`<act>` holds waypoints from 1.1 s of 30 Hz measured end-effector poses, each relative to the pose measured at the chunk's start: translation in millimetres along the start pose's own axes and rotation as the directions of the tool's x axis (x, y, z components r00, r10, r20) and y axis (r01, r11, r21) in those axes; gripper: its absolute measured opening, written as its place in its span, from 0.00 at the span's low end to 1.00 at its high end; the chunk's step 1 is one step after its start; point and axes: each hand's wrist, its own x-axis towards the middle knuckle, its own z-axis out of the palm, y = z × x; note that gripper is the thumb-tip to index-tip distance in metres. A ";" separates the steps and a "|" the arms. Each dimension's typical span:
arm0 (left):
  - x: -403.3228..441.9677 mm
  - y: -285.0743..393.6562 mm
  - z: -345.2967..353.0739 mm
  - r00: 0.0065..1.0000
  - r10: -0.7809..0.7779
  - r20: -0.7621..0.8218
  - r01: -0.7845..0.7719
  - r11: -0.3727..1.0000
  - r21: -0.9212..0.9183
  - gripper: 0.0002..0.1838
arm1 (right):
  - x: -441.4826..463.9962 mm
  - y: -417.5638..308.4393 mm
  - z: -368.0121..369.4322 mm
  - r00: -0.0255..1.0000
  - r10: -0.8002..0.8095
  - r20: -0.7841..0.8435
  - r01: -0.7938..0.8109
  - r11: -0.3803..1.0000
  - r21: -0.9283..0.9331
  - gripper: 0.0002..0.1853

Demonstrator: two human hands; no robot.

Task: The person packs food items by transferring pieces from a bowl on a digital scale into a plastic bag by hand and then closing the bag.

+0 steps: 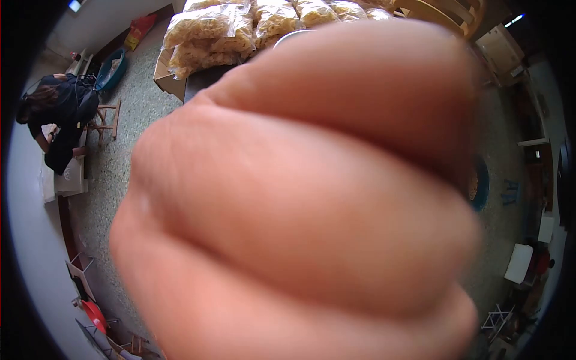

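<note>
A hand, seemingly my right hand point(300, 204), fills most of the head view, very close to the lens and blurred. Its fingers are curled and pressed together, with the bent knuckles toward the left. The fingertips and palm cannot be made out, so anything inside the hand is hidden. Behind its upper edge lie clear plastic bags point(207, 27) of pale yellowish food, stacked at the top. Part of a pale round rim point(292, 36) shows between the bags and the hand. My left hand is not in view.
At the left, a person in dark clothes point(75, 102) bends over near a wooden stool point(110, 119) and a blue-green tub point(112, 71). A cardboard box point(171, 77) stands below the bags. A blue stool point(511, 192) and a white container point(518, 263) are at the right.
</note>
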 end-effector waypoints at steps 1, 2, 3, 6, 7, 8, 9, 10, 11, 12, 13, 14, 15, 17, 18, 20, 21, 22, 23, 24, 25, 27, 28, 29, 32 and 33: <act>-2.9 -8.8 -2.6 1.000 0.013 0.021 -0.013 1.000 0.014 0.08 | -0.2 0.2 -0.7 1.000 0.003 -0.005 -0.003 1.000 0.006 0.02; 10.9 -7.7 -4.4 0.999 0.026 0.046 -0.028 0.999 0.027 0.08 | -3.2 7.0 0.4 1.000 0.017 0.009 -0.017 0.999 0.033 0.02; -2.2 -31.0 -3.9 0.979 0.193 -0.071 -0.177 0.966 0.191 0.07 | -2.8 9.8 1.1 1.000 0.006 -0.005 -0.006 1.000 0.011 0.02; -27.0 -51.9 -11.1 0.809 -0.318 -0.494 0.453 0.873 0.181 0.08 | -3.3 9.0 -0.1 1.000 0.015 -0.015 -0.015 1.000 -0.011 0.02; -33.4 -70.2 -23.8 0.891 -0.298 -0.341 0.426 0.810 0.404 0.06 | -3.1 8.7 0.6 1.000 0.008 -0.014 -0.008 1.000 -0.003 0.02; -39.4 -84.2 -24.1 0.866 -0.412 -0.285 0.498 0.765 0.408 0.05 | -3.0 9.2 1.9 1.000 0.000 -0.015 0.000 1.000 0.005 0.02; -46.3 -95.1 -22.8 0.824 -0.519 -0.227 0.564 0.713 0.417 0.05 | -4.6 10.1 3.5 1.000 0.006 -0.023 -0.006 1.000 -0.002 0.03; -51.8 -103.6 -18.5 0.756 -0.619 -0.213 0.639 0.627 0.445 0.04 | -5.3 9.4 4.1 0.999 0.015 -0.033 -0.016 1.000 -0.006 0.03; -62.1 -118.8 -18.0 0.753 -0.647 -0.124 0.611 0.616 0.496 0.05 | -5.3 8.4 4.2 0.999 0.013 -0.033 -0.013 1.000 0.008 0.03; -71.7 -134.7 -17.6 0.740 -0.671 -0.037 0.578 0.608 0.545 0.06 | -5.1 8.5 4.1 0.999 0.010 -0.031 -0.009 1.000 0.022 0.03; -76.9 -144.8 -13.8 0.722 -0.692 0.002 0.557 0.582 0.592 0.07 | -6.0 10.4 4.2 0.999 0.011 -0.042 -0.010 1.000 0.017 0.03; -82.8 -154.4 -10.1 0.700 -0.713 0.037 0.533 0.556 0.638 0.07 | -6.3 11.0 3.7 0.999 0.016 -0.045 -0.015 1.000 0.011 0.03; -90.7 -166.5 -8.1 0.685 -0.723 0.085 0.495 0.548 0.674 0.09 | -6.1 11.2 2.7 0.999 0.015 -0.050 -0.015 1.000 0.005 0.03; -95.0 -175.8 -4.0 0.649 -0.741 0.172 0.445 0.553 0.705 0.10 | -5.2 12.5 1.2 0.998 0.015 -0.054 -0.015 1.000 -0.005 0.04; -97.2 -180.4 -2.2 0.602 -0.757 0.253 0.391 0.556 0.733 0.11 | -5.0 13.5 0.8 0.998 0.025 -0.053 -0.025 1.000 0.004 0.04; -106.8 -193.0 1.2 0.582 -0.766 0.273 0.409 0.566 0.715 0.13 | -5.7 15.1 0.4 0.998 0.042 -0.050 -0.042 0.999 0.010 0.04; -111.4 -199.3 2.8 0.590 -0.746 0.309 0.351 0.581 0.734 0.14 | -5.5 15.9 0.9 0.998 0.042 -0.051 -0.042 0.999 0.010 0.04; -114.1 -203.5 4.1 0.595 -0.726 0.345 0.291 0.595 0.750 0.15 | -5.5 16.3 1.7 0.998 0.043 -0.052 -0.042 0.999 0.011 0.04; -116.8 -207.6 5.8 0.571 -0.744 0.346 0.293 0.579 0.761 0.16 | -5.6 16.6 2.9 0.998 0.048 -0.050 -0.047 0.999 0.010 0.04; -119.7 -210.9 6.6 0.567 -0.746 0.349 0.295 0.579 0.760 0.16 | -5.8 16.7 4.1 0.998 0.039 -0.053 -0.039 0.999 0.018 0.04; -122.5 -213.4 7.4 0.531 -0.772 0.349 0.314 0.562 0.765 0.16 | -6.2 16.7 5.2 0.998 0.030 -0.055 -0.029 0.999 0.026 0.04; -128.6 -216.2 9.7 0.553 -0.753 0.358 0.313 0.585 0.748 0.13 | -6.5 16.1 6.2 0.998 0.038 -0.049 -0.036 0.999 0.036 0.04; -128.6 -217.9 10.6 0.552 -0.752 0.360 0.314 0.587 0.746 0.13 | -6.4 16.1 6.5 0.998 0.043 -0.045 -0.041 0.998 0.047 0.04; -128.1 -219.9 11.6 0.520 -0.775 0.360 0.305 0.562 0.769 0.10 | -6.1 16.5 6.9 0.998 0.045 -0.044 -0.043 0.998 0.044 0.04; -131.1 -222.8 11.2 0.509 -0.773 0.379 0.265 0.560 0.785 0.05 | -5.8 16.0 7.1 0.998 0.011 -0.068 -0.009 0.999 0.036 0.03; -132.3 -223.3 10.0 0.532 -0.747 0.399 0.232 0.581 0.780 0.04 | -5.8 15.2 7.0 0.998 0.015 -0.063 -0.013 0.999 0.034 0.03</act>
